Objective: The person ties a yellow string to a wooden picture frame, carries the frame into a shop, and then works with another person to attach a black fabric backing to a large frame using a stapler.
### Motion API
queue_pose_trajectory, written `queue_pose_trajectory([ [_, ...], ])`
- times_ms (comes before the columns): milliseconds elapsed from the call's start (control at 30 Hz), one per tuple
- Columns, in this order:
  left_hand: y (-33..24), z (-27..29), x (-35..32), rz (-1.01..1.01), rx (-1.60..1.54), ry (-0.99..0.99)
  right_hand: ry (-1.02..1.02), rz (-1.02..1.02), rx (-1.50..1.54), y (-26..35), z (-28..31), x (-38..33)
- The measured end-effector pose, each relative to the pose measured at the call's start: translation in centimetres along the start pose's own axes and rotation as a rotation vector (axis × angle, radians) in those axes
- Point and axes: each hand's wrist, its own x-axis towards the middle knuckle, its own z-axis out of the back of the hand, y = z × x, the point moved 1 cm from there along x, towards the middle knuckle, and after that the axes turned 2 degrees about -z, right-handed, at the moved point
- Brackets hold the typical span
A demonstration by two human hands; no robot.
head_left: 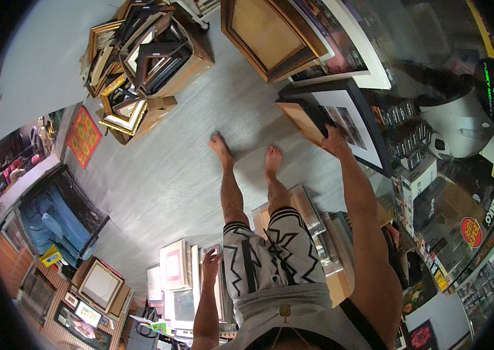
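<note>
My right hand [333, 140] reaches out to the right and grips the upper edge of a picture frame with a brown back [300, 121] and a dark edge. Just beyond it leans a larger black picture frame [382, 153] with a white mat and a dark picture. My fingers partly hide the edge where the two frames meet. Low on the left, my left hand [211, 263] hangs beside my leg, its fingers loosely apart and holding nothing. Below it, several frames and flat boards [175, 265] stand in a row.
A cardboard box [191, 69] packed with frames stands far left of centre. A large gilded frame [265, 32] leans at the far right. A white helmet [460, 125] rests on a glass case. Jeans [54, 219] lie in a dark bin at left. Wrapped flat pieces [299, 210] lie by my legs.
</note>
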Motion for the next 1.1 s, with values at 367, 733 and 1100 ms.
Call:
queue_pose_trajectory([
  [367, 0.1, 1.4, -2.1, 0.092, -0.058, -0.025, 0.035, -0.132, 0.03, -0.9, -0.4, 1.3],
  [733, 1.2, 0.4, -1.8, 0.059, -0.069, -0.029, -0.254, -0.243, -0.119, 0.8, -0.1, -0.7],
  [1100, 4.3, 5.5, 0.2, -0.085, -0.39, -0.066, -0.262, 0.344, -0.415, 2.1, -4.7, -5.9],
])
